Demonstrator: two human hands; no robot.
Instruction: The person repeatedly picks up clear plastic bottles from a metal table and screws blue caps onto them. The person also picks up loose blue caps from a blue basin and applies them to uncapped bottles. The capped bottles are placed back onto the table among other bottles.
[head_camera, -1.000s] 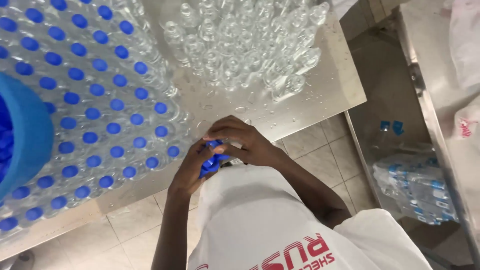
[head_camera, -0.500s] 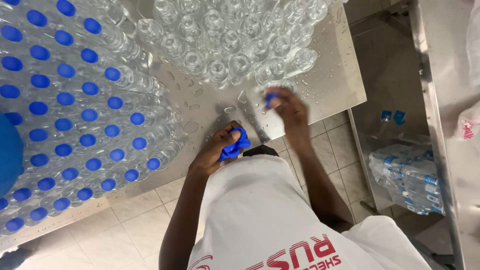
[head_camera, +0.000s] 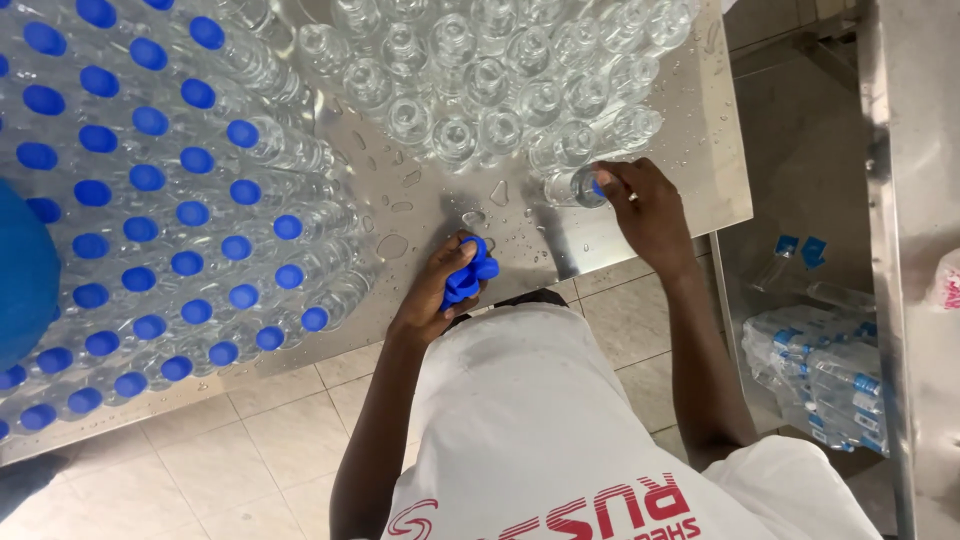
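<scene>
Two hands: both of the person's own, reaching forward from the body over the near edge of the worktop (head_camera: 640, 250).
Left hand (head_camera: 440, 295): arm runs up from the lower middle, wrist bent a little, knuckles up, resting at the worktop's near edge.
Left grip: fingers curled together and clamped on a bunch of blue caps (head_camera: 468, 275), which bulge out past the fingertips.
Right hand (head_camera: 645, 210): arm stretched further forward and out to the right, elbow low beside the white shirt (head_camera: 560, 420), back of the hand up.
Right grip: fingertips closed on one blue cap (head_camera: 598, 187), pressing it onto the mouth of a clear bottle (head_camera: 568, 187); the cap is mostly hidden under the fingers.
Clear bottle: stands at the right fingertips, on the near rim of the group of open bottles (head_camera: 480, 80).
Open bottles: packed together just beyond the right grip, uncapped, clear.
Capped bottles (head_camera: 160, 200): many rows with blue tops, to the left of the left grip and well apart from the right one.
Worktop: shiny metal, with water drops between the two grips.
Wrapped bottle packs (head_camera: 820, 370): on the floor, to the right of the right arm.
</scene>
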